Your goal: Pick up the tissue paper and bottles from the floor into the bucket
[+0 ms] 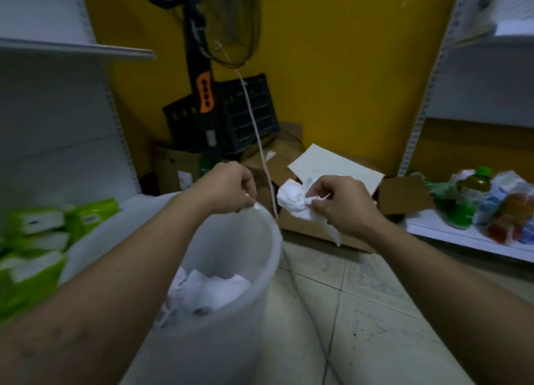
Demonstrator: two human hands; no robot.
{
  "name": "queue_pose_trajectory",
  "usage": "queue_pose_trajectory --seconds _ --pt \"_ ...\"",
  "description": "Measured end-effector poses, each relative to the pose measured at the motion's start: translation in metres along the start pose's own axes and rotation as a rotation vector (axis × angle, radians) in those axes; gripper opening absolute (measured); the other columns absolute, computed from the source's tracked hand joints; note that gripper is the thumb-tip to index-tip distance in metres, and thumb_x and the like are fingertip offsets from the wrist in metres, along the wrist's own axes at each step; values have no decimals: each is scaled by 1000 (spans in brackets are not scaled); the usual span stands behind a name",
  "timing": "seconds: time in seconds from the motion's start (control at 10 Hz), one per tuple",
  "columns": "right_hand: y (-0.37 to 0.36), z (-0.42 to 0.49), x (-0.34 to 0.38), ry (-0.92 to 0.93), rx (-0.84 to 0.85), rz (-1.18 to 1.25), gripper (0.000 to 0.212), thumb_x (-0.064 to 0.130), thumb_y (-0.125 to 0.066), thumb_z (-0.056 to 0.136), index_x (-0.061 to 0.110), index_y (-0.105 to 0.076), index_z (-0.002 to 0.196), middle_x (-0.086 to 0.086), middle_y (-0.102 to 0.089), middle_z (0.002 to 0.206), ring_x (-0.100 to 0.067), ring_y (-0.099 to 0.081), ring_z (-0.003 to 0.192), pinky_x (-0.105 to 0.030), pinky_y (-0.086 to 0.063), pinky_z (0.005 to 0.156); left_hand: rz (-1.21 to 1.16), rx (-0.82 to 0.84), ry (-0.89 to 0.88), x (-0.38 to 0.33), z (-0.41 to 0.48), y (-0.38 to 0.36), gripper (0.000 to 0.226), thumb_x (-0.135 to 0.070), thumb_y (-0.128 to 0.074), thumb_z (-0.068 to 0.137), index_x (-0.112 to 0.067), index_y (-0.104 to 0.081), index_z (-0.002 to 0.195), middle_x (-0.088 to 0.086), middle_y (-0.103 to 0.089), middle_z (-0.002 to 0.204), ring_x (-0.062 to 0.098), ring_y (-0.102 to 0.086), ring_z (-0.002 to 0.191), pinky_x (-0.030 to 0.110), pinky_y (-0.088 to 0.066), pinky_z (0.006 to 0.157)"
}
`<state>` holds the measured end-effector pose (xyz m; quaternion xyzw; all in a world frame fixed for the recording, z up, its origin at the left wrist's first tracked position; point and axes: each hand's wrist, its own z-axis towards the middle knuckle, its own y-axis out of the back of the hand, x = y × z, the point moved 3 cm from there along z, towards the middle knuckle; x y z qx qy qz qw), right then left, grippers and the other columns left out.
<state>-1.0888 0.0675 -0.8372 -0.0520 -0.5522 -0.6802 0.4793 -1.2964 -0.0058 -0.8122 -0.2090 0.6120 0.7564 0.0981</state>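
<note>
Tissue paper (pixel 294 201) wad, light, soft, crushable, is pinched in right hand (pixel 341 202) grip just beside bucket (pixel 271 240) rim, left hand (pixel 231 188) grip clamped on that rim; any fold holds.

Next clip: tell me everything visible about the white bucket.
The bucket is round, of translucent white plastic, and stands upright with its mouth open. The left hand grips its far rim. Crumpled white tissue paper lies inside, low down. The right hand holds another crumpled tissue just beyond the rim, not over the opening. Its base is out of view.
</note>
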Motion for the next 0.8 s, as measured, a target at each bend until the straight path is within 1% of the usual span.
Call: queue_pose_trajectory --seconds 0.1,0.2,0.3,0.4,0.5,0.6,0.7,0.8 --pt "-26 3 24 21 24 57 20 17 -69 82 34 -65 72 18 -60 68 2 -54 62 -9 -32 46 77 83 40 36 -16 6 13 -16 -72 81 -27 -66 77 -4 -64 81 9 -65 69 22 -52 58" --pt "-50 9 46 49 41 133 17 19 -66 85 34 -65 77 17 -61 74 0 -55 69 -11 -35 47 155 81 87 62 -23 20 17 -17 -73 79 -28 -64 71 -7 -65 76 8 -63 67 17 -45 54" --pt "-74 7 66 120 112 95 18 18 -59 90 34 -67 90 9 -64 86 -6 -56 74 -18 -40 56 227 40 132 80 -27 28 15 -19 -74 78 -28 -66 69 -9 -66 76 8 -63 71 20 -47 56" --pt "-93 -1 77 155 217 8 25 14 -56 92 31 -65 109 0 -66 110 -15 -58 86 -18 -41 61 276 30 173 95 -30 28 15 -20 -74 77 -28 -66 68 -11 -66 77 8 -63 72 23 -51 61" --pt "-112 -12 76 182 440 -220 46 10 -51 91 31 -53 132 -6 -54 135 -28 -53 113 -32 -45 92 313 71 195 112 -31 29 8 -32 -73 78 -31 -66 77 -12 -66 86 5 -60 76 22 -48 63" --pt "-118 -19 69 151 584 -331 50 10 -50 91 32 -49 136 -7 -51 139 -31 -48 121 -41 -34 109 343 152 243 122 -30 26 30 -46 -69 80 -34 -61 106 -12 -58 103 9 -57 90 25 -45 73" --pt "-112 -18 63 161 539 -341 46 16 -51 92 33 -49 135 -1 -53 138 -26 -45 128 -46 -18 117 275 156 228 116 -26 15 36 -46 -67 81 -34 -58 114 -10 -58 110 11 -56 95 24 -44 76" --pt "-100 -14 56 112 435 -244 42 22 -51 93 34 -50 133 1 -53 139 -23 -44 129 -46 -21 117 246 131 168 106 -17 6 38 -45 -66 83 -32 -58 117 -7 -60 116 11 -57 97 24 -43 76"
